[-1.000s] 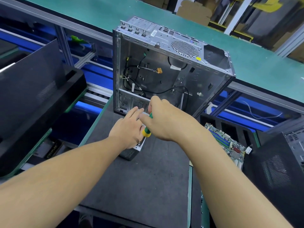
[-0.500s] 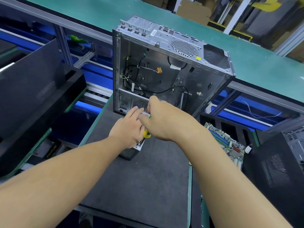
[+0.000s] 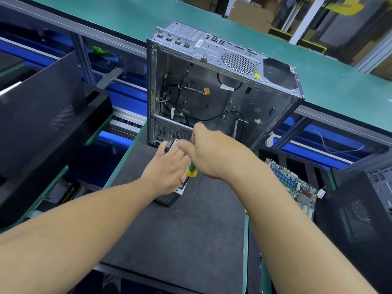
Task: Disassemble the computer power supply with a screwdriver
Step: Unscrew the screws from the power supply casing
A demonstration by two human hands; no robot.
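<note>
A small power supply (image 3: 169, 198) lies on the dark mat (image 3: 180, 240) in front of an opened metal computer case (image 3: 212, 92); most of it is hidden under my hands. My left hand (image 3: 167, 168) rests on top of it with fingers laid along its silver edge. My right hand (image 3: 212, 151) grips a screwdriver (image 3: 192, 169) with a green and yellow handle, its tip hidden behind my fingers near the unit's far end.
The case stands upright with loose black cables inside. A motherboard (image 3: 292, 183) sits in a slotted rack to the right. Black case panels lean at the left (image 3: 42, 115) and right (image 3: 356, 219). A green conveyor belt (image 3: 127, 20) runs behind.
My right hand has shifted slightly with the screwdriver at the power supply's far end. My left hand stays in place on the unit.
</note>
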